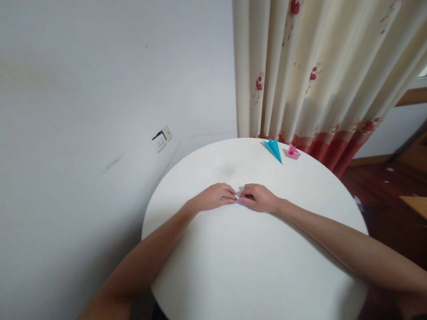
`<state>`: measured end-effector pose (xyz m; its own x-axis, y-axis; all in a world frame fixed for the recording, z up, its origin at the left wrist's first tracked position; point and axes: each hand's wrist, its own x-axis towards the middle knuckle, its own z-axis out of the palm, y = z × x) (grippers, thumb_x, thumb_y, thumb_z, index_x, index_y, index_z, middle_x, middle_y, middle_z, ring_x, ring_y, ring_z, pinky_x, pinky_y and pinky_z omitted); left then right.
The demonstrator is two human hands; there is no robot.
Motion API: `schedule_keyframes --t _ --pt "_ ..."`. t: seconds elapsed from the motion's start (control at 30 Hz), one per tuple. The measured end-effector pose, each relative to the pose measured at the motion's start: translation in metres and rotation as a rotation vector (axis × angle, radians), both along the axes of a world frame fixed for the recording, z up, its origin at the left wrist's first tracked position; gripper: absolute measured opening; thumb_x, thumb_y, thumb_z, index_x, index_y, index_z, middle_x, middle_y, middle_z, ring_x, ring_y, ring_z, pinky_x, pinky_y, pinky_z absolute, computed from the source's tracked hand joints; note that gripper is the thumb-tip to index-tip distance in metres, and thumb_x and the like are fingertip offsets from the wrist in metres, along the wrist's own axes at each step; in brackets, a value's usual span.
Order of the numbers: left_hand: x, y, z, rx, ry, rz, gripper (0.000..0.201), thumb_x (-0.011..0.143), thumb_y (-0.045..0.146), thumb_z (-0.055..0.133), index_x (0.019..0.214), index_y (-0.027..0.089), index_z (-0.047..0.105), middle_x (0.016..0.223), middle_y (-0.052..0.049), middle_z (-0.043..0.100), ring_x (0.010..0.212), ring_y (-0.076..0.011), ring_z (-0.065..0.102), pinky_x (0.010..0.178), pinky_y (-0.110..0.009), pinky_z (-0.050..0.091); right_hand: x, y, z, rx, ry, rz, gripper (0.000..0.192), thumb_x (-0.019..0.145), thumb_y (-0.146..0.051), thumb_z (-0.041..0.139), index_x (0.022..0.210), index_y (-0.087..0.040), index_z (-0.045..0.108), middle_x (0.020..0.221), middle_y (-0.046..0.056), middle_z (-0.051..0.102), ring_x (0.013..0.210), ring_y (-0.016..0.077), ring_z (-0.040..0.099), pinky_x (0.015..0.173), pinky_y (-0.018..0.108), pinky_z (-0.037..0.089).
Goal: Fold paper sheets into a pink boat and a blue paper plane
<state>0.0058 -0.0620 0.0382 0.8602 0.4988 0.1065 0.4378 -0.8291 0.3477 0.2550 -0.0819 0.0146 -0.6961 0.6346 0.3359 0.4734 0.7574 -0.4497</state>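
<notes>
A small pale piece of folded paper (pixel 238 200) lies low over the middle of the white round table (pixel 233 262). From the left, my left hand (pixel 218 197) pinches its edge between thumb and fingers. My right hand (pixel 259 198) grips the opposite side, thumb and fingertips closed on the paper. The fingertips of both hands almost meet and cover most of the sheet, so its full shape is hidden.
Near the table's far edge lie a blue paper plane (pixel 274 150) and a pink folded paper figure (pixel 293 152). Behind them hangs a cream curtain (pixel 300 89) with a red hem. A wall socket (pixel 159 142) is on the left wall.
</notes>
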Motion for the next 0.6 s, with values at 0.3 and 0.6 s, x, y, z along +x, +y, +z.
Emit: schedule_keyframes --t 0.3,0.6 --pt "0.004 -0.002 -0.001 0.047 -0.015 0.090 0.029 0.103 0.030 0.045 0.103 0.017 0.071 0.107 -0.008 0.070 0.102 -0.0205 0.062 0.093 -0.031 0.045 0.000 0.003 -0.002 0.032 -0.051 -0.084 0.024 0.099 -0.027 0.052 0.086 -0.017 0.069 0.084 0.006 0.068 0.079 0.0173 0.061 0.073 0.026 0.041" --pt "0.000 0.008 -0.011 -0.096 -0.074 0.367 0.022 0.092 0.027 0.061 0.110 0.018 0.070 0.096 -0.003 0.071 0.083 -0.0174 0.061 0.075 -0.027 0.044 -0.002 0.004 -0.005 -0.022 -0.040 -0.239 0.022 0.091 -0.018 0.061 0.111 -0.019 0.068 0.101 0.006 0.072 0.093 0.0198 0.063 0.081 0.027 0.042"
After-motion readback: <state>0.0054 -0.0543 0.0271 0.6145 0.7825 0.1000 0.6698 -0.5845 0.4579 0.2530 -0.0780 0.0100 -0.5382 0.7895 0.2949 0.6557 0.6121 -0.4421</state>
